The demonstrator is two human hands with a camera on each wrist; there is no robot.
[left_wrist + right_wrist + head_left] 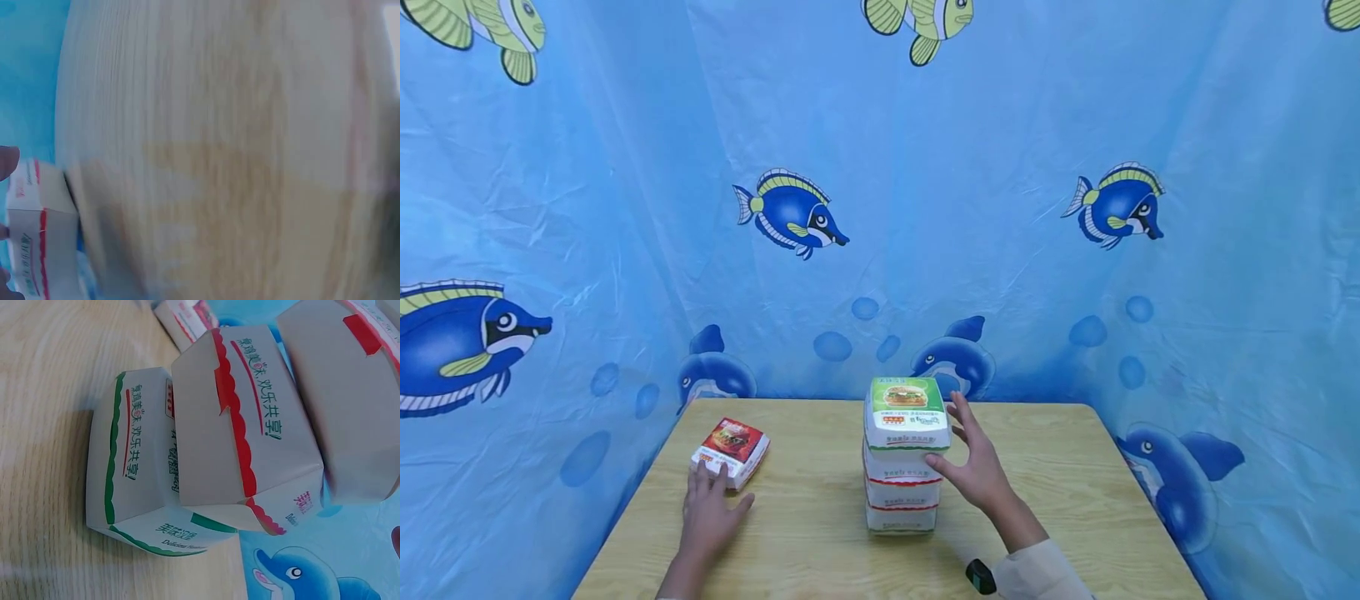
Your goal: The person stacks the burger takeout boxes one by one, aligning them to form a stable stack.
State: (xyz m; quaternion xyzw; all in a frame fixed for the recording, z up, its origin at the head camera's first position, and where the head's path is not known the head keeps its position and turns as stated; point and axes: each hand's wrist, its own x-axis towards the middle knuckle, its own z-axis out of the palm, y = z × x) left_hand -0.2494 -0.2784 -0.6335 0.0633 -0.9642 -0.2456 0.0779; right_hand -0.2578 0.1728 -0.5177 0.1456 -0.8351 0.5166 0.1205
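A stack of several white paper burger boxes (901,497) stands on the table, topped by a box with a green burger-print lid (907,412). My right hand (976,467) is at the top box's right side, thumb toward its front and fingers spread behind; firm contact cannot be made out. At the left, my left hand (706,518) reaches the near edge of a red-lidded burger box (730,446), fingertips at its front. Seen from the right wrist, a green-trimmed box (137,456) forms the base, with a red-trimmed box (250,425) on it, set slightly askew.
The wooden table (812,492) carries both the stack and the single box. Blue sheeting with printed fish (797,212) hangs behind and on both sides. A small black device (981,577) sits by the right sleeve. The left wrist view is blurred.
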